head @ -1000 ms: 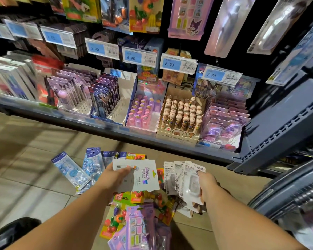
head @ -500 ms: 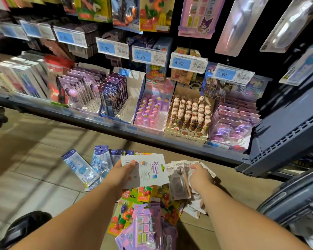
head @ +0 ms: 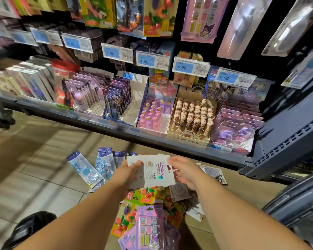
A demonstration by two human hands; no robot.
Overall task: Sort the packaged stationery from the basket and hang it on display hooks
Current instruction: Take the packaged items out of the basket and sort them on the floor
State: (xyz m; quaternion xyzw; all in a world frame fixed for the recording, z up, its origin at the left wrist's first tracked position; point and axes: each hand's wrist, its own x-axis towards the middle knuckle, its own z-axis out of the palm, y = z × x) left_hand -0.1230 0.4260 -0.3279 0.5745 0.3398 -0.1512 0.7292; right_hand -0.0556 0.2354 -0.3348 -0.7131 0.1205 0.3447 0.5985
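I hold a white-backed card pack [head: 153, 171] face down over the floor pile. My left hand [head: 128, 175] grips its left edge, and my right hand [head: 184, 171] pinches its upper right corner. Below it lie fruit-shaped eraser packs [head: 148, 194] and a purple sticker-style pack [head: 149, 230]. Several blue packs [head: 85, 171] fan out on the tiles to the left. Small white blister packs [head: 212, 175] lie on the floor just right of my right hand. Packs hang on hooks above, among them a fruit pack [head: 159, 15] and a purple one [head: 201, 17].
A shelf ledge [head: 116, 128] runs across the middle, holding display boxes of pens [head: 192, 116] and rows of blue price tags [head: 190, 66]. A dark basket rim [head: 296, 195] curves in at the lower right. A black shoe [head: 31, 226] is at the lower left.
My right hand has let go of the small white blister packs, which now lie on the floor, and moved left to take the white card pack's corner. The view has shifted closer to the shelf.
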